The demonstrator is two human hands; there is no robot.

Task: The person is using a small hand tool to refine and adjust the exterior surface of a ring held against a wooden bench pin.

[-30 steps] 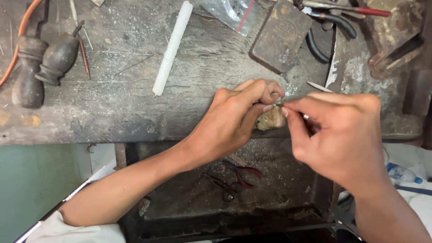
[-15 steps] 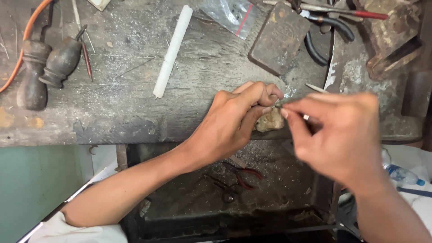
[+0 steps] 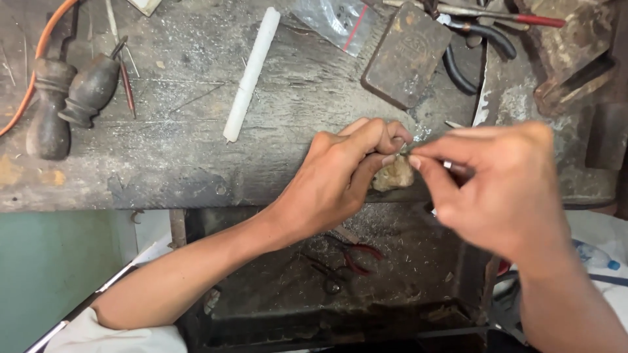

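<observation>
Here, at the front edge of a scarred wooden workbench, the two hands meet just right of centre. The left hand comes in from about seven o'clock, its fingers curled tight together, thumb and forefinger pinched on something very small at the top of a pale, worn bench peg that juts from the bench edge. The right hand reaches in from about four o'clock, its fingertips closed on a thin metal tool, whose end points toward nine o'clock and meets the left fingertips. The piece between them is too small to make out; it may be a bit of wire or a ring.

At eleven o'clock from the hands a white wax-like stick lies aslant on the bench. Far out at ten o'clock two dark wooden-handled gravers lie side by side, with an orange cable curving past them. At twelve o'clock sits a dark square metal block, with a clear plastic bag just beside it at its eleven o'clock and black-handled pliers at its three o'clock. Below the bench, at six o'clock, red-handled pliers lie in a dusty tray.
</observation>
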